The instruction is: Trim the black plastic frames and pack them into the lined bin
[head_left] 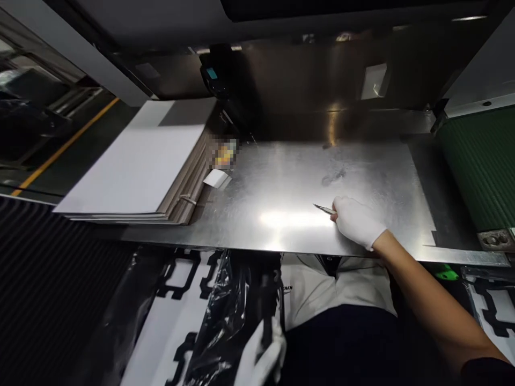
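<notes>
My right hand (356, 221), in a white glove, is closed around a thin pointed metal tool (323, 208). Its tip points left, just over the shiny metal worktop (298, 177); whether it is a blade or tweezers I cannot tell. Lower down, my left hand (261, 351), also gloved in white, grips a narrow black piece (267, 316) beside my lap, below the worktop's front edge. That piece is dark and blurred, so its full shape is hidden. Next to the left hand lies crinkled black plastic film (225, 300), with black cut-out frame parts (177, 273) on white sheets.
A tall stack of white boards (137, 161) stands on the worktop's left, with a small white block (217, 178) beside it. Behind is a black device (225, 80). A green conveyor belt (483, 166) runs at the right. More black parts (497, 311) lie at lower right.
</notes>
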Tool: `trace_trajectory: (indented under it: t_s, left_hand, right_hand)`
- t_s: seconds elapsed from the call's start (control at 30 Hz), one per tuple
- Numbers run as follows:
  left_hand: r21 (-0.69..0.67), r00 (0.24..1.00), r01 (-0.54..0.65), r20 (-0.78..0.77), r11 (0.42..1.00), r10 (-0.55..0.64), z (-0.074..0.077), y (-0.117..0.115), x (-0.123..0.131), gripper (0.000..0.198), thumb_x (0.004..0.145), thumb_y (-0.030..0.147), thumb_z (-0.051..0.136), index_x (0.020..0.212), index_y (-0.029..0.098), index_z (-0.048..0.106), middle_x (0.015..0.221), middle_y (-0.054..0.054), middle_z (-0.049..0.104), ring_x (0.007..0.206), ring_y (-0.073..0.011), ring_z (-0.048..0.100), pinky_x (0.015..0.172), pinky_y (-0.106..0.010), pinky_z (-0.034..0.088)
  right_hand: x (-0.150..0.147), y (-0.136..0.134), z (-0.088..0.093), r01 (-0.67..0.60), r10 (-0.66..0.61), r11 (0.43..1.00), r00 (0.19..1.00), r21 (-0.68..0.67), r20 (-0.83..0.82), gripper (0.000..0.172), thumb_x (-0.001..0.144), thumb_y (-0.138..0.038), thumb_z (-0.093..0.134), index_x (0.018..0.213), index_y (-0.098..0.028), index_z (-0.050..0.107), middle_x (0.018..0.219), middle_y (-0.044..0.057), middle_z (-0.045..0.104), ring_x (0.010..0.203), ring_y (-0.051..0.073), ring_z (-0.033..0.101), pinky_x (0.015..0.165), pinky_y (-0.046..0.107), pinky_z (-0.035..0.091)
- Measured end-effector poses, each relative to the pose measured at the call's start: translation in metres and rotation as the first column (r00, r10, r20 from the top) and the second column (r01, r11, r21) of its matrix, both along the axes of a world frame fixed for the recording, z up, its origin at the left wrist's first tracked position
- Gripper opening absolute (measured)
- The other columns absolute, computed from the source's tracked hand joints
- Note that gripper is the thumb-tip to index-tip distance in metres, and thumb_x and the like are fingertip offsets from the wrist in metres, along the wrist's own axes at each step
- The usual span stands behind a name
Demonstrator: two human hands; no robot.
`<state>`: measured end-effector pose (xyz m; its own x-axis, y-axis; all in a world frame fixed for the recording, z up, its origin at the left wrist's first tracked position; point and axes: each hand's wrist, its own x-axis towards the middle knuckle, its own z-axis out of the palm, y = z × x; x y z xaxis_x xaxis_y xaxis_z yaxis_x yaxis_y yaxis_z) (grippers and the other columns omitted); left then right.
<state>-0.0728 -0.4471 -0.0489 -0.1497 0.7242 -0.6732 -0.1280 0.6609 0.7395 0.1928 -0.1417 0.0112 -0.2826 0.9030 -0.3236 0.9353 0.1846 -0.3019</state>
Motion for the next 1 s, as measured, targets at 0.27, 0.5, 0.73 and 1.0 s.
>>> trace_trajectory:
  t_s: [0.27, 0.5, 0.73, 1.0]
  left_hand:
    - [0.05, 0.979, 0.164, 0.117, 0.985, -0.169, -0.005, 0.048, 0.068, 0.032, 0.081, 0.041, 0.081, 0.085, 0.023, 0.055, 0.08, 0.001, 0.046, 0.063, -0.0127, 0.043, 0.052, -0.024, 0.041]
    - [0.014, 0.968, 0.22, 0.118, 0.976, -0.22, -0.008, 0.062, 0.073, 0.024, 0.08, 0.034, 0.076, 0.087, 0.024, 0.056, 0.08, 0.001, 0.05, 0.065, -0.0141, 0.046, 0.056, -0.025, 0.043]
    - [0.09, 0.947, 0.315, 0.045, 0.945, -0.32, -0.011, 0.064, 0.077, 0.01, 0.086, 0.028, 0.069, 0.093, 0.024, 0.065, 0.09, -0.003, 0.067, 0.086, -0.0217, 0.062, 0.084, -0.034, 0.054]
    - [0.103, 0.924, 0.381, -0.005, 0.919, -0.382, -0.004, 0.069, 0.082, 0.008, 0.091, 0.029, 0.061, 0.089, 0.021, 0.063, 0.087, -0.001, 0.067, 0.084, -0.0203, 0.06, 0.08, -0.033, 0.053]
  right_hand:
    - [0.059, -0.04, 0.01, 0.195, -0.198, 0.977, 0.979, -0.085, -0.039, 0.024, 0.108, -0.023, 0.044, 0.12, -0.015, 0.063, 0.083, 0.007, 0.072, 0.064, 0.023, 0.063, 0.064, 0.031, 0.043]
    - [0.037, -0.147, 0.005, -0.284, 0.016, 0.88, 0.819, -0.381, -0.573, 0.032, 0.115, -0.04, 0.04, 0.102, -0.026, 0.066, 0.103, 0.002, 0.072, 0.091, 0.021, 0.069, 0.082, 0.034, 0.057]
    - [-0.007, -0.203, -0.05, -0.171, -0.075, 0.876, 0.876, -0.452, -0.477, 0.023, 0.115, -0.034, 0.042, 0.101, -0.023, 0.056, 0.086, 0.0, 0.07, 0.072, 0.018, 0.066, 0.064, 0.029, 0.047]
    - [-0.014, -0.195, -0.043, -0.195, 0.065, 0.862, 0.958, -0.467, -0.279, 0.036, 0.118, -0.042, 0.039, 0.114, -0.021, 0.068, 0.093, 0.005, 0.079, 0.081, 0.021, 0.077, 0.07, 0.029, 0.049]
